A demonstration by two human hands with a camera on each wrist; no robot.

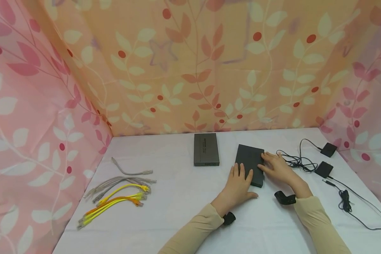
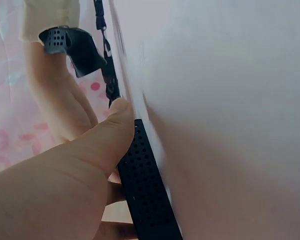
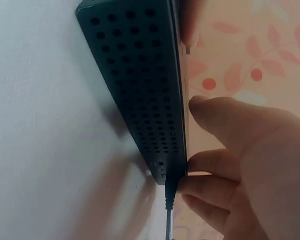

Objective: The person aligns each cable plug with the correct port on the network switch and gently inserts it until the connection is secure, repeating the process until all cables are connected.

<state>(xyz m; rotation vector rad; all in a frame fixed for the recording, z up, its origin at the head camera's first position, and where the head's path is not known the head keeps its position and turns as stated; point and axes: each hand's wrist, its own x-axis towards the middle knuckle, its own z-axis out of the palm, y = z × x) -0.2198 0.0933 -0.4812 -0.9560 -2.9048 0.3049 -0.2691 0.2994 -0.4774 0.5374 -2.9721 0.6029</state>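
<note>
A black network switch (image 1: 251, 157) lies on the white table right of centre. My left hand (image 1: 236, 190) rests on its near left part with fingers extended across the top and the thumb apart. My right hand (image 1: 280, 171) is at its far right edge, the thumb over the top edge. In the right wrist view, a black power plug (image 3: 170, 192) sits at one end of the switch's vented side, with the right fingertips (image 3: 190, 186) right beside it. Rows of round vent holes also show along the switch (image 2: 147, 185) in the left wrist view.
A second, grey network switch (image 1: 206, 150) lies further back. Several grey, yellow and orange network cables (image 1: 120, 197) lie in a group at left. On the right are two black power adapters (image 1: 328, 149) with cords. Patterned cloth (image 1: 209, 70) closes off the back and sides.
</note>
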